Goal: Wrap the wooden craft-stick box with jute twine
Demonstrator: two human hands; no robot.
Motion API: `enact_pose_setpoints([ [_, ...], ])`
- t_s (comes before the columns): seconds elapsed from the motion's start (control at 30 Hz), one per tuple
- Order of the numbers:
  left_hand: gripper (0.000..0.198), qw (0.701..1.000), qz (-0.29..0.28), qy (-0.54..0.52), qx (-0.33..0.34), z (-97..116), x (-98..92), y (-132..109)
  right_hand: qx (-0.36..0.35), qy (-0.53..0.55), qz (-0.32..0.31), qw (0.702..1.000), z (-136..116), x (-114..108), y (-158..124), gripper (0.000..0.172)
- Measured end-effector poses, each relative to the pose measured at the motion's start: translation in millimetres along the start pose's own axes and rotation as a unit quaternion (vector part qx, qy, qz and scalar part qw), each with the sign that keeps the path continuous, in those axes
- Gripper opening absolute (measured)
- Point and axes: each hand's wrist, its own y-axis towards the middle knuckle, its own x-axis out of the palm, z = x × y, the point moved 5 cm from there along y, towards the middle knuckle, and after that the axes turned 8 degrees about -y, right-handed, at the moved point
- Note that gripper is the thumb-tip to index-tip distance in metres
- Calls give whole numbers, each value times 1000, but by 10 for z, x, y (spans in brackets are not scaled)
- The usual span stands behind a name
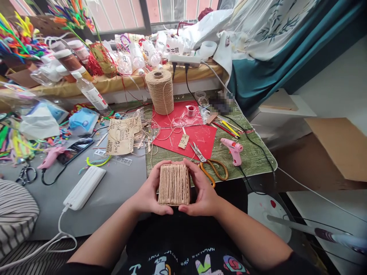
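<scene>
Nearest me, in front of the black shirt, the person holds a twine-covered block (pixel 174 185) by the bench's front edge. The left hand (pixel 147 191) and right hand (pixel 204 191) are clamped on opposite sides of it, thumbs at the near edge, so neither is nearer. Its strands run straight away from the body, and that looks like its longer direction. The underside and far side are hidden, as is most of each palm; I can't tell if it is hollow.

Just beyond the right hand lie the scissors (pixel 203 158), loops toward the person, blades angled away to the left; whether a loop touches the hand is hard to make out. Off to the left, striped cloth (pixel 15 215) is cut off, so I can't say what it belongs to.

Farther over the bench (pixel 114 198), a pink glue gun (pixel 235 151) stands to the right, and red sheets (pixel 197 139) lie ahead. Behind them the twine spool (pixel 160 95) stands upright; loose cord tangles below it, and its end is lost. Beside it, right, a dark patch is blurred out.
</scene>
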Motion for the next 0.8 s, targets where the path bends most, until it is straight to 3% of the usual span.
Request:
enact_pose_setpoints([
  [0.17, 109, 998, 34, 33, 32, -67, -123, 7, -23, -61, -12, 998, -38, -20, 22, 110],
  [0.23, 108, 999, 44, 14, 28, -130, -161, 14, -19, -85, -25, 996, -50, -20, 27, 118],
  [0.37, 107, 989, 102, -101, 21, -270, -199, 15, -12, -150, -26, 988, -36, -19, 20, 139],
  [0.47, 106, 970, 150, -191, 28, -340, -189, -5, 2, -210, -25, 977, 40, 0, 2, 134],
  [0.63, 112, 976, 91, -197, -11, -295, -169, 28, -1, -223, 12, 975, 90, -46, -19, 116],
  [0.73, 110, 984, 57, -167, -32, -167, -206, 73, -46, -287, 37, 956, 4, -137, -2, 114],
  [0.8, 106, 989, 44, -130, -47, -87, -206, 99, -92, -334, 20, 938, -52, -155, 22, 114],
])
